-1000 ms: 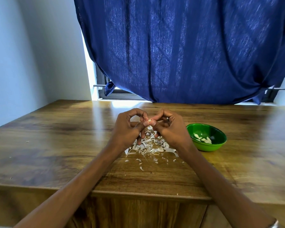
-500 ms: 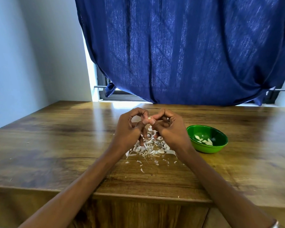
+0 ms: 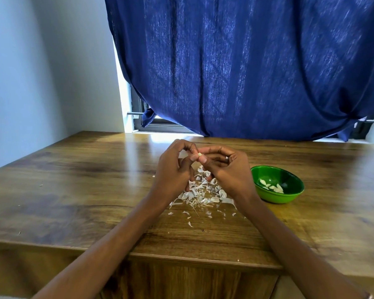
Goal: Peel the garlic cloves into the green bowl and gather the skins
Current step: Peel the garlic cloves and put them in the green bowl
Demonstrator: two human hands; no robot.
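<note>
Right hand (image 3: 229,169) rotated palm-up | both grips pinch pale clove (image 3: 200,154) | left hand (image 3: 173,171) | papery skins (image 3: 203,193)

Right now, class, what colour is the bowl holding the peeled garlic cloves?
Green: the bowl is glossy green inside and out, seen in the head view.

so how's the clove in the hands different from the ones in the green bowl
The held clove is single and raised above the table, pinched between the left hand and right hand; the bowl cloves are several, lying loose in the green bowl. Both look pale.
</note>
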